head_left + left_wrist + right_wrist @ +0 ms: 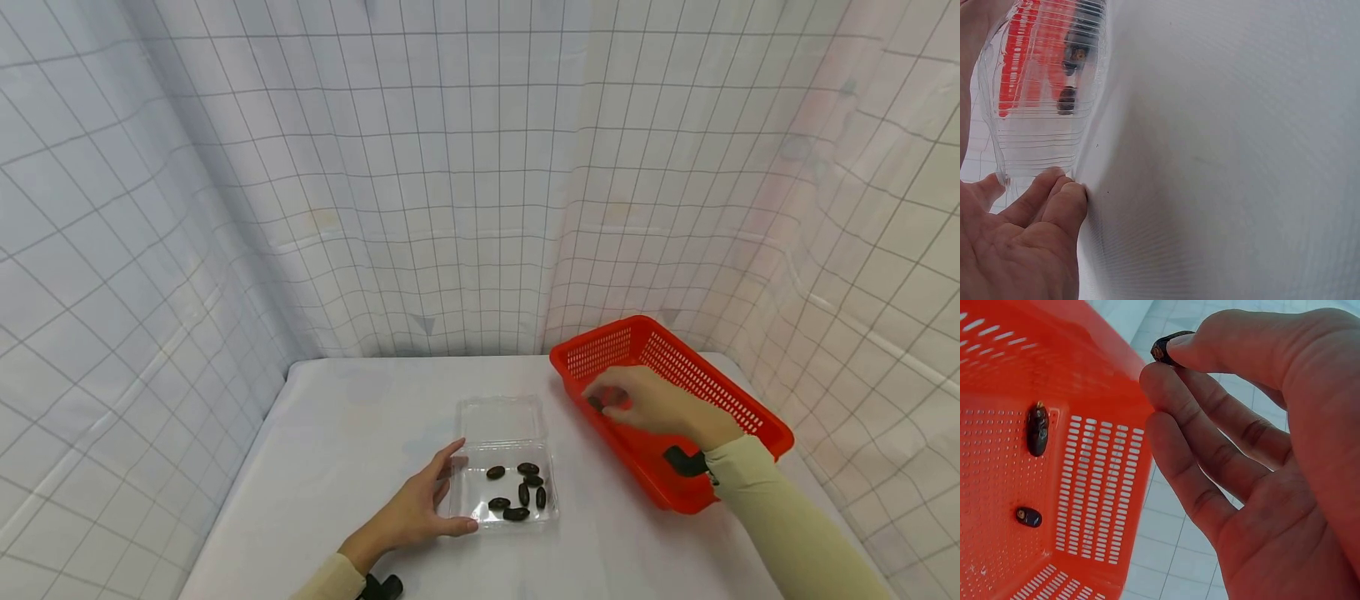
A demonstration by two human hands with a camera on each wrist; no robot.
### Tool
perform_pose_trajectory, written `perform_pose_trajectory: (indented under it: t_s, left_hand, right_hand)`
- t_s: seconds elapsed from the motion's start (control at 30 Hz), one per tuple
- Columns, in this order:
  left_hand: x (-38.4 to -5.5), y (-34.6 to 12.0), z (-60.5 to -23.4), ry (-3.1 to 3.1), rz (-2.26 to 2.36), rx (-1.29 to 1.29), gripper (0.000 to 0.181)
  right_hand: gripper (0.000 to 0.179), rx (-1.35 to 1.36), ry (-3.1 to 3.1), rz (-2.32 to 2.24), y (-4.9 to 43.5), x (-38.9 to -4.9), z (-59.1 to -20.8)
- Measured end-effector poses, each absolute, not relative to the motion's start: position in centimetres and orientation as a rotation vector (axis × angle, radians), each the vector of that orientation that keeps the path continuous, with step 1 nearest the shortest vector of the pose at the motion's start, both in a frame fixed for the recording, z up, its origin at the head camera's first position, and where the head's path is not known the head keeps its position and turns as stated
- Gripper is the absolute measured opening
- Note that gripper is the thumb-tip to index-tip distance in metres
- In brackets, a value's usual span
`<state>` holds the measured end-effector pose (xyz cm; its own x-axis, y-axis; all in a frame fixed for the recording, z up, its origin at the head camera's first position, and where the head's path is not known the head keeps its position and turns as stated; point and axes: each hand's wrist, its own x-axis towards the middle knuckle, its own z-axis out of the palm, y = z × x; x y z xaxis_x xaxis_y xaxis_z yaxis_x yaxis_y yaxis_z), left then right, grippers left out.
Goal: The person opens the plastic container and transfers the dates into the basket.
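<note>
My right hand (651, 398) is over the left side of the red basket. Between thumb and fingertips it pinches a dark brown date (1169, 349), which the right wrist view shows beside the basket's rim. My left hand (416, 508) holds the left side of a clear plastic clamshell box (472, 500), its thumb at the near edge and a finger up by the hinge. The lid (501, 419) lies folded back, away from me. Several dates (523, 493) lie spread over the box's floor, mostly in its right half.
The red perforated basket (720, 387) stands at an angle on the right of the white-covered table (330, 442). Two more dates, one long (1037, 430) and one shorter (1029, 517), lie in it. White grid-patterned sheets (480, 167) enclose the table at the back and sides.
</note>
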<state>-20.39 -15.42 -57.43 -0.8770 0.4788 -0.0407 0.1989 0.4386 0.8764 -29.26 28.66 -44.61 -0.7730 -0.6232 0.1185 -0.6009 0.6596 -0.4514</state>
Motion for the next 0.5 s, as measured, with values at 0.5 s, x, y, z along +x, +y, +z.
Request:
perform_pose_trajectory:
  t_s: [0.5]
  left_hand:
    - [-20.3,-15.5,-57.5,2.407,1.414,0.596,0.128]
  right_hand:
    - [0.037,-0.937,2.833,-0.761,31.2,-29.5,-44.8]
